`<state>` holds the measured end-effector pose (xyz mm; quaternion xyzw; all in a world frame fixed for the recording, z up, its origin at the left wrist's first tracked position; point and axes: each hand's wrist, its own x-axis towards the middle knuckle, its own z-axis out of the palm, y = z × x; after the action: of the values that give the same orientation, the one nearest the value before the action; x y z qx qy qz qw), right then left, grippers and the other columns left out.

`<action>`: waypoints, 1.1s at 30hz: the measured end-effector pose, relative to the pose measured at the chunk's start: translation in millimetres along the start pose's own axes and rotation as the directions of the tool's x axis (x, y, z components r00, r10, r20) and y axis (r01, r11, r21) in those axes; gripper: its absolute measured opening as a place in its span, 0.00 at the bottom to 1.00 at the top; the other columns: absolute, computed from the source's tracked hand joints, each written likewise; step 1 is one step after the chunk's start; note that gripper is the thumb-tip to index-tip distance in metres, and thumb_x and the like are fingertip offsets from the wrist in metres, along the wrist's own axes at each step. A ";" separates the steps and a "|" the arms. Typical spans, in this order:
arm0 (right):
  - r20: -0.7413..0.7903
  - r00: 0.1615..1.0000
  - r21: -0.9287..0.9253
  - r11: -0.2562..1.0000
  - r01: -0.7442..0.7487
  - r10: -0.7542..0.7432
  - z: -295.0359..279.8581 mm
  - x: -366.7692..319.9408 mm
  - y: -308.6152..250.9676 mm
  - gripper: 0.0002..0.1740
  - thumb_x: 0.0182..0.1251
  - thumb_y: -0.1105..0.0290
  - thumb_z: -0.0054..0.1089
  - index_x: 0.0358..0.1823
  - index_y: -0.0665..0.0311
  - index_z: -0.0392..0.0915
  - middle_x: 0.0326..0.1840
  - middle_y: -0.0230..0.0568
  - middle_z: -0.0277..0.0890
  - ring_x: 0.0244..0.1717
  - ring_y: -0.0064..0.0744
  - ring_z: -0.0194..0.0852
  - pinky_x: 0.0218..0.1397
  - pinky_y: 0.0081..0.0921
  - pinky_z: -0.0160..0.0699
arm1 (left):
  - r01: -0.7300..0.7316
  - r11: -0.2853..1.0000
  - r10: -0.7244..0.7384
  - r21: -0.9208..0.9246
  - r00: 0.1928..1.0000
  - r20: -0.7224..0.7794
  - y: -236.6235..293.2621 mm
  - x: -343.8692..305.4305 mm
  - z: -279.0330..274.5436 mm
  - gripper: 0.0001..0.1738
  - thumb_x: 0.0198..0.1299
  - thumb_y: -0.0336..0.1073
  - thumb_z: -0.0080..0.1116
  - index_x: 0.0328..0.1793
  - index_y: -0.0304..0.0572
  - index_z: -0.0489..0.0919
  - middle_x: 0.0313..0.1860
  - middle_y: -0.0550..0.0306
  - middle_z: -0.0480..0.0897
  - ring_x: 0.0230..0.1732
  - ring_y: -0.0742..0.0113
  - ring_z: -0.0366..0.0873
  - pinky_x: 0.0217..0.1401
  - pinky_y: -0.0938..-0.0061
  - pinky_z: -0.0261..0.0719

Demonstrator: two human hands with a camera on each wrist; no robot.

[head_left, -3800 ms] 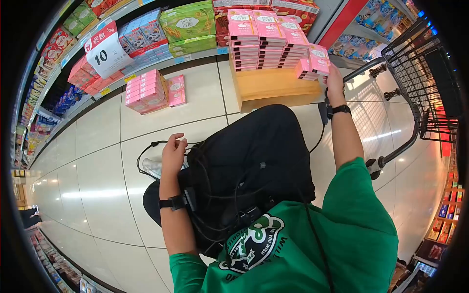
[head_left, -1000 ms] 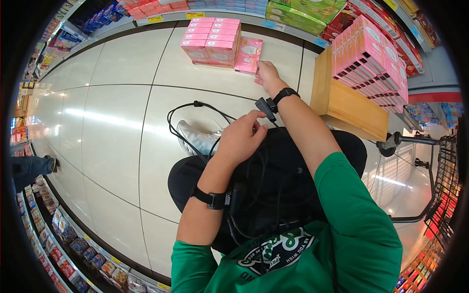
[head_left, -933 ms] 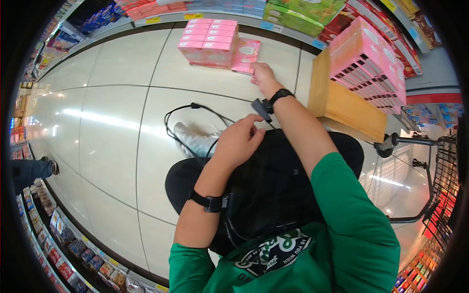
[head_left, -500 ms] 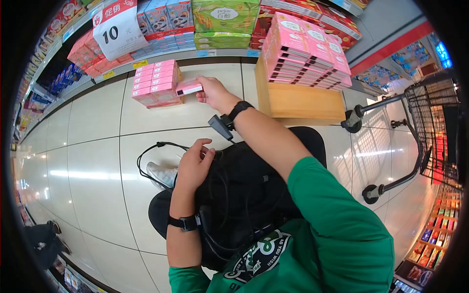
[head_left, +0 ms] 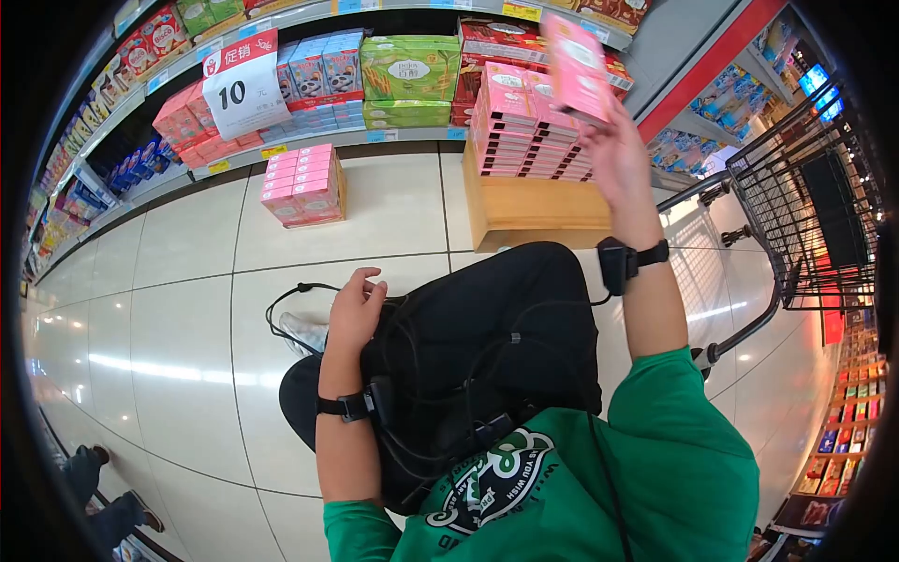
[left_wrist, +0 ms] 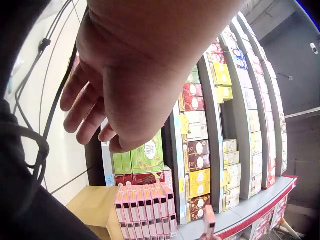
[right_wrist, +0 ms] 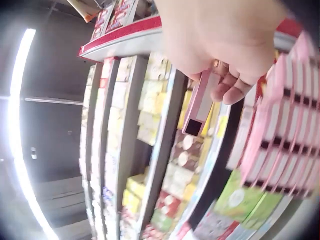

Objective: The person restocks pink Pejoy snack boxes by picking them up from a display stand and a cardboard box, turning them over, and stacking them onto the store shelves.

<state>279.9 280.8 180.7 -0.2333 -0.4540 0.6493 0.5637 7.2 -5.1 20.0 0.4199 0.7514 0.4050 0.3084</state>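
In the head view my right hand (head_left: 618, 164) pinches the lower end of a flat pink snack box (head_left: 576, 67), raised in front of the shelf's right end. The right wrist view shows the fingers curled on that pink box (right_wrist: 200, 105), its narrow side toward the camera. Just left of and below the hand stands a stack of matching pink boxes (head_left: 506, 117) on a wooden block (head_left: 538, 211). My left hand (head_left: 354, 311) hangs loosely over my lap with nothing in it. A squared bundle of pink boxes (head_left: 300, 187) sits on the floor by the shelf.
Shelves with green boxes (head_left: 410, 70), red boxes (head_left: 496, 42) and a price sign (head_left: 242, 94) line the far side. A shopping cart (head_left: 805, 225) stands at the right. Black cables (head_left: 412, 328) run across my lap. A person's legs (head_left: 112, 515) show at lower left.
My right hand has lifted the flat pink box from the floor beside the bundle and carried it right and up past the stack. My left hand stays over the lap. The head view has turned.
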 end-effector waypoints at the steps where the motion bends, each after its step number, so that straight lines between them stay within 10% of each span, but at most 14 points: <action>1: -0.075 0.997 -0.067 0.998 0.020 -0.025 -30.1 6.3 -3.2 0.20 0.74 0.65 0.48 0.63 0.63 0.69 0.42 0.35 0.77 0.36 0.24 0.74 0.40 0.25 0.76 | 0.010 1.000 -0.009 -0.008 1.000 0.006 -0.4 -0.6 0.1 0.17 0.63 0.40 0.57 0.55 0.40 0.77 0.28 0.51 0.81 0.28 0.59 0.79 0.35 0.67 0.75; 10: -0.400 0.915 -0.226 0.963 -0.150 0.049 -173.8 58.1 32.6 0.18 0.72 0.66 0.51 0.59 0.64 0.74 0.37 0.32 0.77 0.31 0.22 0.73 0.32 0.22 0.75 | -0.026 0.997 0.028 0.074 0.999 -0.017 -17.0 3.6 6.1 0.17 0.62 0.41 0.58 0.55 0.42 0.78 0.27 0.53 0.80 0.28 0.60 0.78 0.34 0.67 0.75; 19: -0.407 0.913 -0.548 0.808 -0.217 -0.031 -142.6 67.6 48.3 0.15 0.72 0.60 0.55 0.53 0.60 0.78 0.34 0.29 0.75 0.27 0.19 0.72 0.28 0.17 0.70 | 0.023 0.999 -0.023 0.033 1.000 0.010 -10.7 0.4 2.2 0.18 0.63 0.42 0.58 0.55 0.41 0.77 0.27 0.52 0.81 0.30 0.60 0.80 0.35 0.67 0.76; 22: -0.196 0.960 -0.622 0.783 0.036 -0.199 -196.0 95.5 71.4 0.11 0.72 0.58 0.53 0.45 0.54 0.79 0.29 0.24 0.73 0.27 0.17 0.68 0.28 0.16 0.65 | 0.001 0.994 0.003 0.106 0.999 -0.033 -19.1 4.0 8.9 0.17 0.64 0.40 0.57 0.55 0.41 0.78 0.27 0.55 0.80 0.29 0.66 0.77 0.34 0.71 0.75; 24: -0.212 0.970 -0.539 0.842 -0.016 -0.117 -180.1 71.5 48.7 0.10 0.71 0.62 0.48 0.35 0.57 0.75 0.29 0.29 0.72 0.29 0.19 0.70 0.32 0.24 0.69 | 0.060 0.997 -0.061 0.043 0.998 0.005 -7.8 -1.1 3.4 0.19 0.62 0.43 0.57 0.56 0.44 0.77 0.35 0.46 0.84 0.39 0.48 0.83 0.45 0.60 0.79; 26: -0.496 0.808 -0.375 0.918 0.133 -0.319 -124.6 48.4 48.3 0.11 0.72 0.64 0.50 0.41 0.63 0.76 0.31 0.32 0.72 0.26 0.20 0.67 0.28 0.20 0.65 | 0.012 0.996 -0.009 0.085 0.999 -0.041 -12.1 -0.6 3.8 0.19 0.62 0.43 0.57 0.56 0.43 0.77 0.35 0.47 0.84 0.38 0.52 0.83 0.44 0.62 0.79; 29: -0.374 0.889 -0.230 0.955 0.185 -0.262 -84.1 19.4 59.7 0.10 0.72 0.65 0.52 0.46 0.62 0.75 0.32 0.30 0.72 0.28 0.19 0.67 0.28 0.17 0.65 | 0.012 1.000 -0.013 -0.005 0.994 -0.109 -3.4 2.9 0.7 0.18 0.61 0.42 0.57 0.55 0.43 0.78 0.34 0.50 0.83 0.36 0.56 0.82 0.42 0.65 0.79; 33: 0.035 0.992 0.063 0.991 -0.120 0.118 9.8 -15.4 87.8 0.11 0.73 0.64 0.53 0.46 0.64 0.75 0.32 0.30 0.72 0.29 0.18 0.67 0.28 0.15 0.62 | -0.024 0.999 0.029 0.021 0.959 -0.282 -9.1 29.2 -12.4 0.16 0.60 0.39 0.59 0.53 0.42 0.79 0.32 0.53 0.83 0.33 0.61 0.80 0.40 0.68 0.78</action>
<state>230.1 267.3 107.3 -0.2315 -0.4267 0.6996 0.5243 -19.6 13.4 14.5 0.3705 0.7856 0.4580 0.1891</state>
